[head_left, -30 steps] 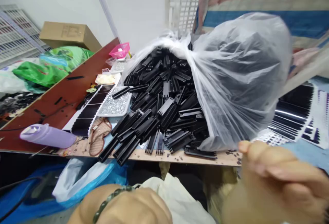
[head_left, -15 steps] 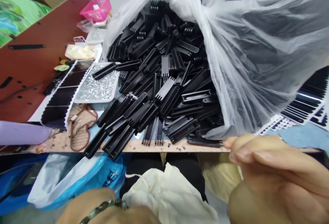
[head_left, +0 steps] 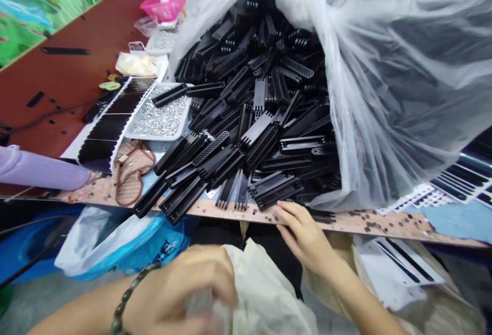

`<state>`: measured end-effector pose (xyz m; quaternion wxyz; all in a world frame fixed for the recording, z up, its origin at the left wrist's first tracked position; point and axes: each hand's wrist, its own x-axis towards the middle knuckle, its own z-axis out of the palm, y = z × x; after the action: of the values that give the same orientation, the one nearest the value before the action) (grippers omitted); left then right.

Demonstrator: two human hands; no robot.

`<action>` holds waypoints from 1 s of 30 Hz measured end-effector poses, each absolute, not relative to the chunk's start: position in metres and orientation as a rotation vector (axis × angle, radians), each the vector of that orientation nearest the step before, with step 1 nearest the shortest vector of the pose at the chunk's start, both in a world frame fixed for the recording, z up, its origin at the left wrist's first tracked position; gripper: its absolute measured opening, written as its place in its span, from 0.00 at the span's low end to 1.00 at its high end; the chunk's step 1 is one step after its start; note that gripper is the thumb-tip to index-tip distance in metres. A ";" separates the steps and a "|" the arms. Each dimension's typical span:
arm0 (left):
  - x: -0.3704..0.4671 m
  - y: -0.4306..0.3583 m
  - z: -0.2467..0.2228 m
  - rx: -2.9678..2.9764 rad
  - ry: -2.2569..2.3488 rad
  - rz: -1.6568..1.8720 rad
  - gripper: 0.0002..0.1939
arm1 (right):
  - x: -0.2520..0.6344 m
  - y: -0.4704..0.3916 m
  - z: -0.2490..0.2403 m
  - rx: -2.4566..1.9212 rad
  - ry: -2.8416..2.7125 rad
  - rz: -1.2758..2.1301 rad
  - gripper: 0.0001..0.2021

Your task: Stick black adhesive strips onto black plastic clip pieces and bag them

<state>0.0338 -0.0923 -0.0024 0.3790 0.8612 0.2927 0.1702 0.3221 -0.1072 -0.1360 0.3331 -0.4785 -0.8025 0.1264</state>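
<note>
My right hand reaches to the table's front edge, its fingers stretched forward and holding nothing. Its fingertips are right by the nearest black slotted plastic strips; whether they touch is unclear. Low in front of me is my left hand, with a dark beaded bracelet on its wrist. That hand is curled and smeared by motion; something greyish shows between thumb and fingers, too blurred to name. A large heap of black strips, some with a mesh pattern, spills from a clear plastic bag.
White trays of small silvery parts stand left of the heap, near a pink basket. A purple bottle and a striped brown cloth item lie left. A blue-white bag hangs below; printed sheets lie right.
My right hand has moved left and forward to the strips at the table edge, its fingers reaching out. My left hand has risen further into view. The camera view has shifted.
</note>
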 end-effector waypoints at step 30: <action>0.080 -0.046 -0.116 2.811 1.412 0.354 0.25 | 0.280 0.092 0.007 -1.243 -2.237 -0.151 0.30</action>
<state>0.0802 -0.0459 -0.1160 -0.0120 0.8879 0.4460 0.1117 0.2796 0.0918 0.0070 0.2849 -0.4648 -0.8364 -0.0563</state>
